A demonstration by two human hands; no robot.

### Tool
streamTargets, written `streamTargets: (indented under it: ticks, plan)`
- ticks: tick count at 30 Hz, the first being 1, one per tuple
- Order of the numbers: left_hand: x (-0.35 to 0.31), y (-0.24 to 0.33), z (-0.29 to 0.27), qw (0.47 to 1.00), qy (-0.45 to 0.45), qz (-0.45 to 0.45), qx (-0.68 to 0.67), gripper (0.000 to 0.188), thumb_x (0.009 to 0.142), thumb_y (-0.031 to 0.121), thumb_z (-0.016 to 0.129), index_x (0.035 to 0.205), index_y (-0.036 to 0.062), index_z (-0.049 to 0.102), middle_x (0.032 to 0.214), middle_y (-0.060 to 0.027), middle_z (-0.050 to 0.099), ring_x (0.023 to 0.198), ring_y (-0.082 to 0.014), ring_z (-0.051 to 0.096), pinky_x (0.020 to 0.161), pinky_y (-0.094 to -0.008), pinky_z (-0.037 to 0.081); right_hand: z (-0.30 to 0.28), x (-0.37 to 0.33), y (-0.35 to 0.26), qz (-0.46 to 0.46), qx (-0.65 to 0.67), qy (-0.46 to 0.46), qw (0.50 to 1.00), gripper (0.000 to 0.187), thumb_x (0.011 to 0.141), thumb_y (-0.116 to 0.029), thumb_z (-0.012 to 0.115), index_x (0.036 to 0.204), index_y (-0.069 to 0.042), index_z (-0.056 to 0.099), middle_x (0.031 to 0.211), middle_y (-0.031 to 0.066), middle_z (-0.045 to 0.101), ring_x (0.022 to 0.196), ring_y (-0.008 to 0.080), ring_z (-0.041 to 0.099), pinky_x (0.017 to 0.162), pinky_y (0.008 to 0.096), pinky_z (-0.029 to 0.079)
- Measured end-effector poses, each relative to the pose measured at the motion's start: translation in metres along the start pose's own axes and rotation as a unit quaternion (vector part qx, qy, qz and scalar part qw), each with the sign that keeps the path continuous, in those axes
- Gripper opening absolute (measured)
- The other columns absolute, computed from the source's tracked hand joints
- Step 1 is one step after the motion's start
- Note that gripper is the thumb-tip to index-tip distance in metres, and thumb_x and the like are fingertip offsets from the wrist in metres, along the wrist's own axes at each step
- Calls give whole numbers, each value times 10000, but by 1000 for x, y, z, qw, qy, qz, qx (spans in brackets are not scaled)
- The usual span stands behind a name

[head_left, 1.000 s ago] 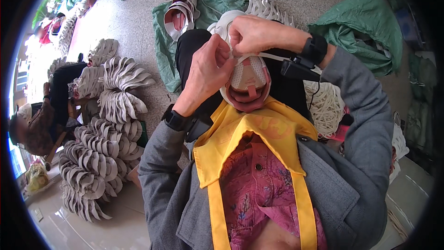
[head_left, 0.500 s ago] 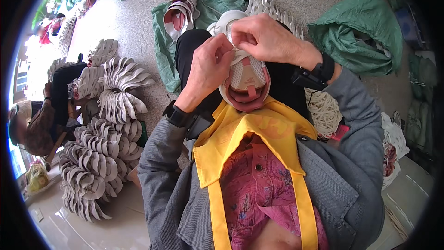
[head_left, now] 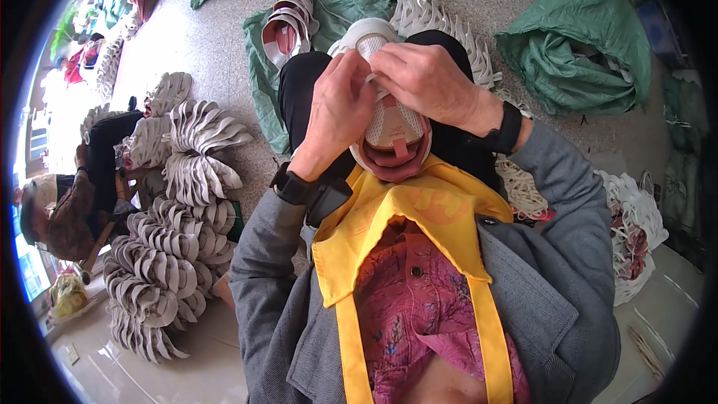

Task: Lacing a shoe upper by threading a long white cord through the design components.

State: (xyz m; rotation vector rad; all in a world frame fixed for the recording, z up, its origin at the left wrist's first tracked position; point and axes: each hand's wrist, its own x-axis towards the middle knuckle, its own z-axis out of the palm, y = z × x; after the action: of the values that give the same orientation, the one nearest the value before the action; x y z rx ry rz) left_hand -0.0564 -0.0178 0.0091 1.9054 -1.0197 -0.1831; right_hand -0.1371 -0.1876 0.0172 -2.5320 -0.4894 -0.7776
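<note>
A white and pink shoe upper (head_left: 387, 133) rests between my knees, its toe pointing away and its pink collar toward my yellow apron (head_left: 419, 217). Over its lacing area both hands meet. My left hand (head_left: 341, 103) is closed in a pinch at the left side of a white shoelace (head_left: 372, 77). From the right, my right hand (head_left: 428, 81) curls over the same spot, its thumb and fingers pressed together on the lace. The fingers hide most of the lace and the eyelets beneath.
Stacked shoe uppers (head_left: 153, 269) lie in long rows on the left, near a seated person (head_left: 67, 209). Nested uppers (head_left: 288, 26) sit on a green sheet (head_left: 262, 97) ahead. At right are a green sack (head_left: 576, 45), white laces (head_left: 523, 187) and a bundle of uppers and laces (head_left: 632, 239).
My right hand has dropped slightly and turned over the lacing, closer to my left hand. The fingertips now cover the lace strand seen between them before.
</note>
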Motion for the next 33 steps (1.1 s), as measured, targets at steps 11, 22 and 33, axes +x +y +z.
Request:
streamTargets:
  ticks: [11,22,33]
  plan:
    - [-13,-7,-2,997,-1,-57,-55,76,922,5,597,947,19,527,783,12,550,687,-38,500,595,-212,416,-41,-52,-3,331,206,-85,917,149,909,-119,688,882,20,642,653,104,620,567,165,587,539,323,448]
    - [-15,16,0,999,-9,-38,-18,175,774,-43,560,944,-7,540,818,-114,517,654,-238,532,608,-342,461,-80,-94,7,425,347,-225,805,162,914,-127,660,799,-16,635,619,-39,538,564,36,471,514,249,369]
    - [-28,21,-2,999,29,-14,8,201,810,28,734,896,19,553,798,-31,476,636,-116,449,575,-257,392,-50,-34,15,392,243,-88,883,183,897,-111,688,1051,-12,684,794,26,689,548,42,554,487,251,445]
